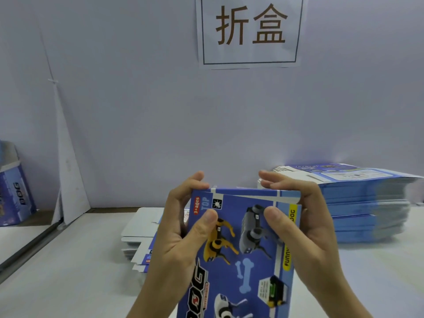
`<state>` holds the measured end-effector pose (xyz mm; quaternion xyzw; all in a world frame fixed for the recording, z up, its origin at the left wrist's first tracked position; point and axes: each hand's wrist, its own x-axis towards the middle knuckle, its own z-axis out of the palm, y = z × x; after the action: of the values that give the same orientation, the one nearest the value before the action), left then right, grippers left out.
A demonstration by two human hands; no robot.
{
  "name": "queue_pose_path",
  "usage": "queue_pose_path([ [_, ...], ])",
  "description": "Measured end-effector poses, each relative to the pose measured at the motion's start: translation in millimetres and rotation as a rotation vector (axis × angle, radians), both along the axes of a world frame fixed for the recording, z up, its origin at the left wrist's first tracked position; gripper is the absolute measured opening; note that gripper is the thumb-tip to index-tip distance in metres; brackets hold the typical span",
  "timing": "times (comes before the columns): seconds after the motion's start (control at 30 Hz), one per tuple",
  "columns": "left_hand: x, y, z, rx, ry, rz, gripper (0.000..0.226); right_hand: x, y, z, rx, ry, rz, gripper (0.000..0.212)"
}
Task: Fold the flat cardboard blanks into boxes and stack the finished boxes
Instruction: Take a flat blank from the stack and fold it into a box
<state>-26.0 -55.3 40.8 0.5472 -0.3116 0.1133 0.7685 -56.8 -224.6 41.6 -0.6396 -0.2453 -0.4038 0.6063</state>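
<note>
Blue dog-print box [243,239] held at 6 o'clock over the table [68,271], left hand [181,228] pinching its 9 o'clock edge, right hand [305,226] pinching its 3 o'clock edge, tall blank stack [367,203] at 3 o'clock, low blank pile [140,235] at 8, finished box [13,198] at 9.

Packing workstn: carton-blank stacks [367,210], wall sign [250,31].

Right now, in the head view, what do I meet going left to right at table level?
finished blue box → leaning white sheet → low pile of flat blanks → left hand → dog-print box, gripped by both hands → right hand → tall stack of flat blanks
</note>
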Motion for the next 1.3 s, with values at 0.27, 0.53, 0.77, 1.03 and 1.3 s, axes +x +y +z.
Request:
queue_pose_path([
  [0.27,1,-1,-2,-0.037,0.019,0.032,0.022,-1,1,0,0.036,0.036,0.064,0.016],
  [0.53,-1,2,2,-0.022,0.022,0.012,0.023,-2,0,0,-0.089,-0.041,-0.073,0.011],
  [0.77,-2,1,2,-0.023,0.028,0.001,0.018,-2,0,0,-0.044,-0.036,-0.003,0.008],
  [1.03,2,11,9,-0.029,0.012,-0.03,0.046,-10,-11,14,-0.037,0.037,0.103,0.03],
  [1.3,-11,-10,2,0.429,-0.099,0.456,0.084,-10,5,13,0.06,0.0,-0.101,0.019],
])
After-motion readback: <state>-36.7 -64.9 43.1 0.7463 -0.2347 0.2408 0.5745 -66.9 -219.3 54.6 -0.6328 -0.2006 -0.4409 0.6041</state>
